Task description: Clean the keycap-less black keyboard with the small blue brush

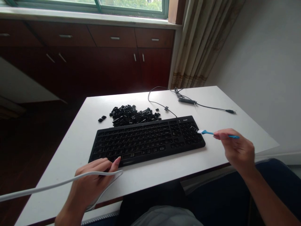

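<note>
Keyboard (147, 139) sits mid-table, black, keycaps stripped off, its long axis running from about eight o'clock up to two o'clock across the white table (211, 97). Right hand (237, 149) is at the keyboard's three o'clock end, fingers pinched shut on a blue brush (217, 134) whose white tip just meets the right-hand key block. Left hand (94, 179) rests at the seven o'clock corner, thumb touching the front edge, fingers loosely curled around a white cable (54, 185). Loose keycaps (131, 114) are heaped just beyond at twelve o'clock.
</note>
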`<state>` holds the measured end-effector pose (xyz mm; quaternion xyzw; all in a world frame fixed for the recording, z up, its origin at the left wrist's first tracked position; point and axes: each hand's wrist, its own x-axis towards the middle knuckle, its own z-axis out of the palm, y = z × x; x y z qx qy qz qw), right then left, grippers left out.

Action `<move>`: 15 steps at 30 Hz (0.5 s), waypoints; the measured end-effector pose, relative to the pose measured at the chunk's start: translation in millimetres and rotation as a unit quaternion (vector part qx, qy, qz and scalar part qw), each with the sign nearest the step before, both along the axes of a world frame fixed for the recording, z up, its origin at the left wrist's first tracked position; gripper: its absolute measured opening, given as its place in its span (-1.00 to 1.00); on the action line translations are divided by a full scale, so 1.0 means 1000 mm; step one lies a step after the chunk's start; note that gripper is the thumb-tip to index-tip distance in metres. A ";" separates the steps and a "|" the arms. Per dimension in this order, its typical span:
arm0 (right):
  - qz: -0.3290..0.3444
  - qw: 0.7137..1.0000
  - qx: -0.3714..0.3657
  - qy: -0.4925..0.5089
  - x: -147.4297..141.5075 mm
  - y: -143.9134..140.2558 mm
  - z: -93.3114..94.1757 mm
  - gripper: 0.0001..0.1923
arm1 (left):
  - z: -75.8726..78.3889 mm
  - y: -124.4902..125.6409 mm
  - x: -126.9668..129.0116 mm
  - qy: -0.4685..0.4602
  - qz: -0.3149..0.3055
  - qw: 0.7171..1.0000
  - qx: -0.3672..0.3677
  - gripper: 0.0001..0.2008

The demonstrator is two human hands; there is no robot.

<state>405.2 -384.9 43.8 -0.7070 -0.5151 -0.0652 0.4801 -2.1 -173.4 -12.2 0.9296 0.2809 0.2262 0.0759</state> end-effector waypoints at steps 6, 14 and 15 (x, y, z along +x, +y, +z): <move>-0.049 0.998 -0.001 -0.044 0.013 0.001 0.001 -0.80 | 0.002 0.000 0.001 -0.001 -0.004 1.000 0.012 -0.60; 0.072 0.969 -0.182 -0.151 0.024 0.021 -0.031 -0.69 | 0.004 0.001 0.005 -0.009 -0.013 1.000 0.020 -0.62; 0.080 0.965 -0.194 -0.154 0.025 0.023 -0.032 -0.68 | 0.005 0.002 0.005 -0.010 -0.017 1.000 0.023 -0.62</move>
